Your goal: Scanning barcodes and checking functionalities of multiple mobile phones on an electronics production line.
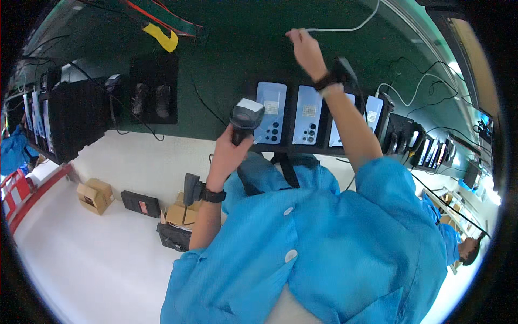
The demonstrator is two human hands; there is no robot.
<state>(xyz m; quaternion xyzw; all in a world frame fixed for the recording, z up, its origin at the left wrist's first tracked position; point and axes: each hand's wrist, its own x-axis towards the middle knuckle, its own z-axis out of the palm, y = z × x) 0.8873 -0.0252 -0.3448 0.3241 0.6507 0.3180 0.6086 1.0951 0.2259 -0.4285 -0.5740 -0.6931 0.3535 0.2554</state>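
My left hand (229, 154) is closed round the handle of a dark barcode scanner (241, 122), its pale head pointing over the bench edge beside a row of phones. Farther out over the green bench, my right hand (308, 53) pinches the end of a white cable (342, 28). Light-blue phones lie backs up in a black tray (288, 110): a leftmost phone (268, 110) next to the scanner, a second phone (307, 114), another partly hidden under my right forearm, and a rightmost phone (373, 111) with a white cable at its top.
Computer mice (163, 101) rest on a black mat at left. Beyond them stands a black rack (81, 116) of upright phones. A yellow strap (161, 38) lies at the far left. Cardboard boxes (94, 195) sit on the floor. Another person (456, 245) is at the right.
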